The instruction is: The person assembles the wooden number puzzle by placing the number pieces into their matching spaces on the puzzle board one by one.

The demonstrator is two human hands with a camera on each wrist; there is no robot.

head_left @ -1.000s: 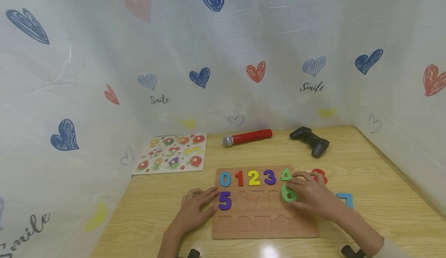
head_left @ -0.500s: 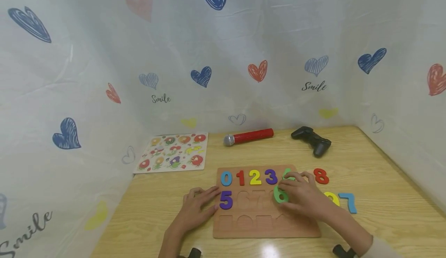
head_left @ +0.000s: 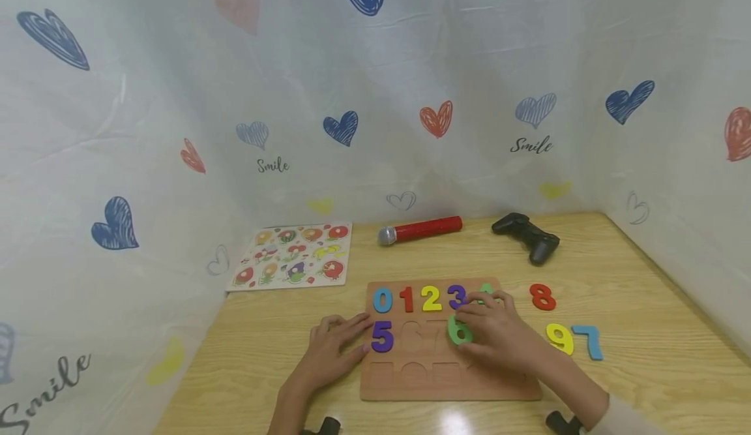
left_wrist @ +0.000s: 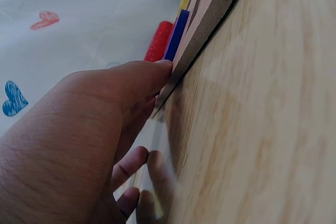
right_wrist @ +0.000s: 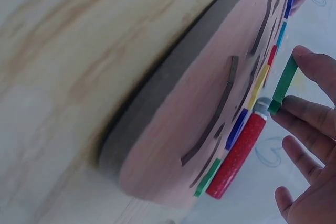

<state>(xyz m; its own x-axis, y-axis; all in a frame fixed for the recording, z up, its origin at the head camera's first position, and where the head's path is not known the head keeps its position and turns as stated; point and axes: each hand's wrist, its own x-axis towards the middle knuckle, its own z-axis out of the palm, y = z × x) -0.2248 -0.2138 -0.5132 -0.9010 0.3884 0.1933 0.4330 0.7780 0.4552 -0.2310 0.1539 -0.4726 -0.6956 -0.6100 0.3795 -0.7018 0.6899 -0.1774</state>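
Head view: right there in front of me, the person's right hand [head_left: 499,330] has the green number 6 [head_left: 452,332] over the middle row of a wooden number board [head_left: 411,386], to the right of some shallow recesses. The right wrist view shows the grip well: a narrow pinch, thumb on one side and fingers on the other, with the piece clear of the board's face.

The left hand [head_left: 334,353] lies along the board's left edge with its fingers loosely spread, the thumb tip touching beside the purple number 5 [head_left: 382,337]; how hard it presses, I can't tell.

Along the top row sit the blue 0 [head_left: 376,300], red 1 [head_left: 407,299], yellow 2 [head_left: 434,298], purple 3 [head_left: 459,297] and green 4 [head_left: 485,289], the last partly hidden by the right fingers. Off to the board's right, on the wood-grain table [head_left: 246,357], I see the red 8 [head_left: 542,296], with the yellow 9 [head_left: 566,342] and blue 7 [head_left: 594,342] just beside each other, near the right forearm.

Farther back lie a fruit picture board [head_left: 290,255], a red microphone [head_left: 425,229] with a silver head and a black game controller [head_left: 525,234], in front of a heart-printed sheet [head_left: 381,63].
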